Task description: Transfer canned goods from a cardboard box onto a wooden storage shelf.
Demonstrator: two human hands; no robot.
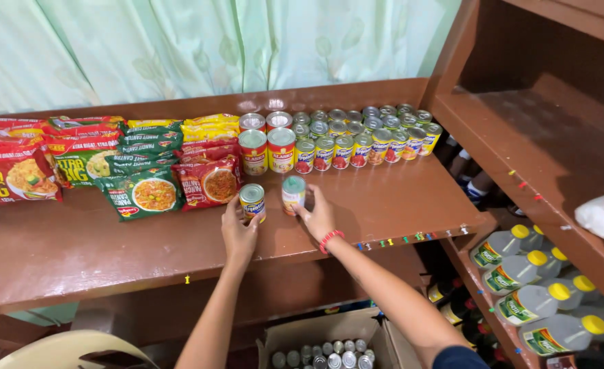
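Glossy wooden shelf (pixel 384 205), hands gripping cylindrical tins (pixel 252 202)

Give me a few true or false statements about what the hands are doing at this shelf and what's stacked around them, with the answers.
1. The left hand holds a small can standing on the brown shelf. True.
2. The right hand rests on a noodle packet. False: it grips a second can, apart from the packets.
3. Rows of cans stand at the back of the shelf, right of the noodle packets. True.
4. The bottles with yellow caps stand on the same shelf as the cans. False: they lie lower, to the right.
5. The cardboard box below is empty. False: it holds cans.
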